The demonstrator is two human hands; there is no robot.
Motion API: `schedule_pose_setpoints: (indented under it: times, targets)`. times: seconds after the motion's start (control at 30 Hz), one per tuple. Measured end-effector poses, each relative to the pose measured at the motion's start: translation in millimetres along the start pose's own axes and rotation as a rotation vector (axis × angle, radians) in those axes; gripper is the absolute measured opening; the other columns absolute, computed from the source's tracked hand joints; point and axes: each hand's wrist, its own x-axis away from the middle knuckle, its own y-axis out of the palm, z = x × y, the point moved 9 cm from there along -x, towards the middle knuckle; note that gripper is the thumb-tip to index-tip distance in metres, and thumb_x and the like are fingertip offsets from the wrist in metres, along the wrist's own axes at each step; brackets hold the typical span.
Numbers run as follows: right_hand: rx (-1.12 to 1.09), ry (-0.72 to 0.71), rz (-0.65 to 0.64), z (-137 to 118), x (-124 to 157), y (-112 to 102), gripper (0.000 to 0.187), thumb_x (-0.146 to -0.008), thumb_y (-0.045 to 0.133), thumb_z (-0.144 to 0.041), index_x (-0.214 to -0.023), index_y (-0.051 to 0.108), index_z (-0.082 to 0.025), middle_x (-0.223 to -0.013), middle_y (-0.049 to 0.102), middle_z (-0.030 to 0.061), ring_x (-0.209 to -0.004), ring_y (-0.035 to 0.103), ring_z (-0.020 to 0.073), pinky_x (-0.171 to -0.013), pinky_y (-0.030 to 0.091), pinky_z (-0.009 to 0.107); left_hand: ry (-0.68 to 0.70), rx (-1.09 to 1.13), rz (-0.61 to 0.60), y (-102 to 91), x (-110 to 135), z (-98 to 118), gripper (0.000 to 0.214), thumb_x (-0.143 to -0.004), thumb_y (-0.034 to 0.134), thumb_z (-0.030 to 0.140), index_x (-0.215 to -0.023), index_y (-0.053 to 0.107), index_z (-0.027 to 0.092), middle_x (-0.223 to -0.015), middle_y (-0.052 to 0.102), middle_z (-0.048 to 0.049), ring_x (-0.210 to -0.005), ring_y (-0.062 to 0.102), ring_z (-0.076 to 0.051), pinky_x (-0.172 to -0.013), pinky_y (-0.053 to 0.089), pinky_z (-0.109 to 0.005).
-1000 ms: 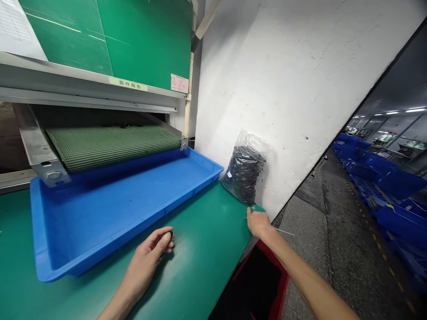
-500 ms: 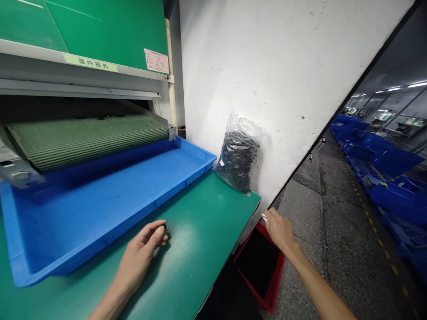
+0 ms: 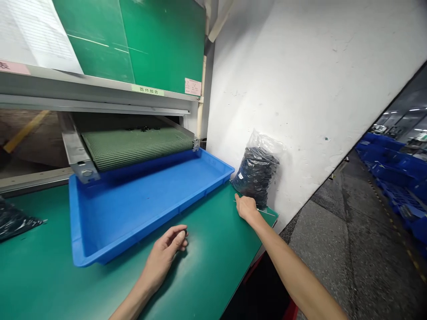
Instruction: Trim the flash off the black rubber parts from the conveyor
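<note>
My left hand (image 3: pixel 168 249) is over the front of the green tabletop (image 3: pixel 207 262), thumb and fingers pinched on a small black part (image 3: pixel 185 232) that mostly hides between them. My right hand (image 3: pixel 246 208) reaches to the table's far right, just in front of a clear plastic bag (image 3: pixel 256 171) packed with black pieces. Its fingers are closed around a thin, light-coloured rod (image 3: pixel 267 213), whose ends show on either side of the hand; the exact kind I cannot make out.
A shallow blue tray (image 3: pixel 150 200) lies under the end of a green conveyor belt (image 3: pixel 140 146) carrying several small black parts (image 3: pixel 145 129). Another dark bag (image 3: pixel 16 220) is at the left. A red bin (image 3: pixel 291 310) shows below the table edge, a white wall (image 3: pixel 283 89) behind.
My right hand has moved from above the red bin, beyond the table edge, onto the tabletop by the bag. My left hand keeps its pinch. The view has turned left.
</note>
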Motion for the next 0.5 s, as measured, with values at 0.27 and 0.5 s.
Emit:
schedule_pose_setpoints:
  times: [0.27, 0.5]
  targets:
    - [0.041, 0.003, 0.017, 17.7, 33.3, 13.5, 0.048, -0.094, 0.039, -0.014, -0.142, 0.035, -0.017, -0.095, 0.069, 0.0119, -0.085, 0.069, 0.0218, -0.07, 0.055, 0.034, 0.011, -0.015, 0.009, -1.6, 2.4, 6.8, 0.049, -0.076, 0.06, 0.057, -0.106, 0.063, 0.018, -0.076, 0.064, -0.0038, -0.071, 0.058, -0.018, -0.071, 0.049, -0.032]
    - [0.021, 0.001, 0.058, 37.2, 43.3, 23.7, 0.063, -0.089, 0.03, -0.004, -0.149, 0.021, -0.023, -0.103, 0.066, 0.0161, -0.085, 0.069, 0.0244, -0.067, 0.053, 0.033, 0.0, -0.081, 0.022, 4.4, 2.0, 9.8, 0.051, -0.076, 0.06, 0.058, -0.108, 0.063, 0.018, -0.078, 0.065, -0.0039, -0.073, 0.059, -0.018, -0.072, 0.049, -0.032]
